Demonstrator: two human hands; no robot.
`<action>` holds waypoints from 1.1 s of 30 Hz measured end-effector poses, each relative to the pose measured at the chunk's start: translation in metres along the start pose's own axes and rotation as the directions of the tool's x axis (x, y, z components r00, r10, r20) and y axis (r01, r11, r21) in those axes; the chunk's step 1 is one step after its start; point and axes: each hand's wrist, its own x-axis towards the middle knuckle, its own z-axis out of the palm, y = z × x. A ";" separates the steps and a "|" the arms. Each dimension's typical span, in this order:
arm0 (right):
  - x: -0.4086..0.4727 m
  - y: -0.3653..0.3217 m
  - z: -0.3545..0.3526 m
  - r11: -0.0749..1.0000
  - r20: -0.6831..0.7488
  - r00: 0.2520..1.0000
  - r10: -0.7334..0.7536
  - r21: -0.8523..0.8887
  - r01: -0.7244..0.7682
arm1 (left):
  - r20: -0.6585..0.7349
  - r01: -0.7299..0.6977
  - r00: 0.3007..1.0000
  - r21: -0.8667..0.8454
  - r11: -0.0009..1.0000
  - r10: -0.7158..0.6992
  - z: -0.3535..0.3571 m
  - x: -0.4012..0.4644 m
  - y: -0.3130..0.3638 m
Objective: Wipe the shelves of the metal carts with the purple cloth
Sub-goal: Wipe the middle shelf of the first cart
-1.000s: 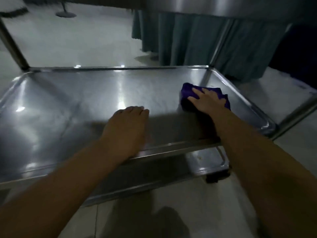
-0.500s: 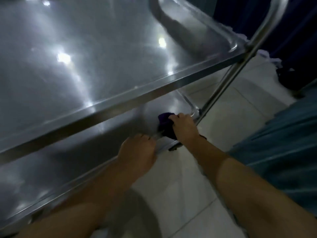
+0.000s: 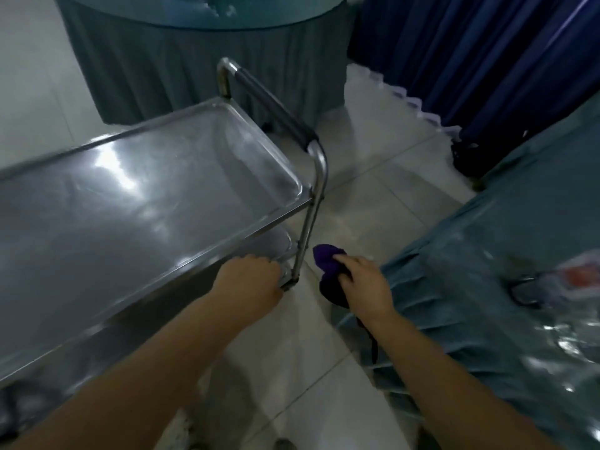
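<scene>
The cart (image 3: 146,196) stands left; a draped table (image 3: 506,287) right; the cloth (image 3: 326,261) hangs over the floor (image 3: 357,190) between them; another table (image 3: 201,60) behind.

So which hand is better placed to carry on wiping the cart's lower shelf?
Right. The right hand already holds the purple cloth beside the cart's corner post, while the left hand grips the lower shelf's edge, apparently steadying it.
</scene>
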 end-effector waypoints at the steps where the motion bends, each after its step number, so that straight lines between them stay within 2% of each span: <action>1: -0.002 0.001 -0.020 1.000 -0.004 1.000 -0.008 -0.030 0.008 | -0.009 0.007 1.000 0.009 1.000 -0.007 -0.014 -0.002 0.005; 6: 0.008 0.012 -0.091 0.960 0.044 0.997 -0.063 -0.270 0.073 | -0.048 0.048 0.998 0.001 0.999 -0.048 -0.065 0.005 0.010; 11: 0.043 0.018 -0.128 0.940 0.049 0.998 -0.043 -0.336 0.057 | -0.091 0.049 0.994 -0.047 0.998 -0.053 -0.088 0.035 -0.016; 16: 0.111 0.017 -0.150 0.917 0.032 0.999 -0.025 -0.397 0.035 | -0.117 0.085 0.989 -0.059 0.995 -0.091 -0.101 0.107 -0.047; 20: 0.175 0.009 -0.170 0.934 0.025 1.000 0.017 -0.357 -0.007 | -0.098 0.105 0.988 -0.103 0.989 -0.115 -0.123 0.170 -0.078; 24: 0.230 -0.002 -0.186 0.943 0.027 0.999 0.031 -0.333 -0.020 | -0.136 0.117 0.982 -0.093 0.989 -0.129 -0.148 0.216 -0.108; 33: 0.339 -0.035 -0.198 0.963 0.002 0.999 -0.046 -0.267 0.045 | -0.128 0.242 0.953 -0.217 0.946 -0.273 -0.165 0.258 -0.152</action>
